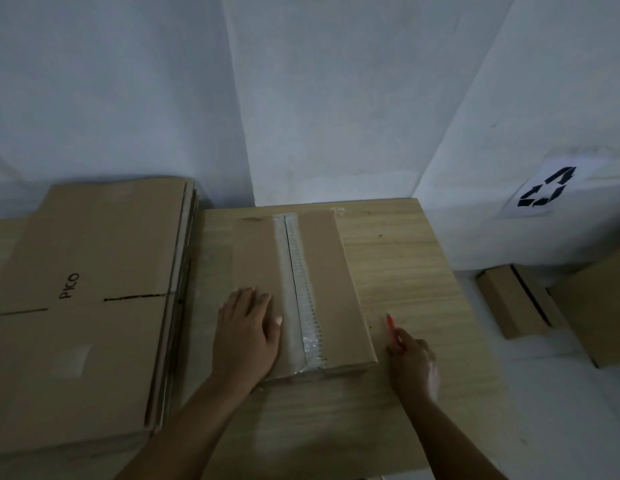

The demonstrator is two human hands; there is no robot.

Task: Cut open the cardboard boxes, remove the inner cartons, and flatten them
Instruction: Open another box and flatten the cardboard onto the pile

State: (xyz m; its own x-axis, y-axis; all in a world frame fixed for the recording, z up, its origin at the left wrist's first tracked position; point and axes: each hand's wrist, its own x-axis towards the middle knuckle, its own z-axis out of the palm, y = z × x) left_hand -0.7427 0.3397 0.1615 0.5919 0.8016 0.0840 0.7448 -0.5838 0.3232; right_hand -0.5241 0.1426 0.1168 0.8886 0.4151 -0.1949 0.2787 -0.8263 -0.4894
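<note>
Head view: a taped cardboard box (301,289) lies flat mid-desk (405,271), its tape seam (301,289) running from 12 to 6 o'clock. The left hand (246,337) presses flat, fingers straight, on the lid just at 9 o'clock of the seam. The right hand (412,365), fingers clenched round a red cutter (393,330), sits on the desk at the box's 4 o'clock, nearer the seam's close end.
</note>
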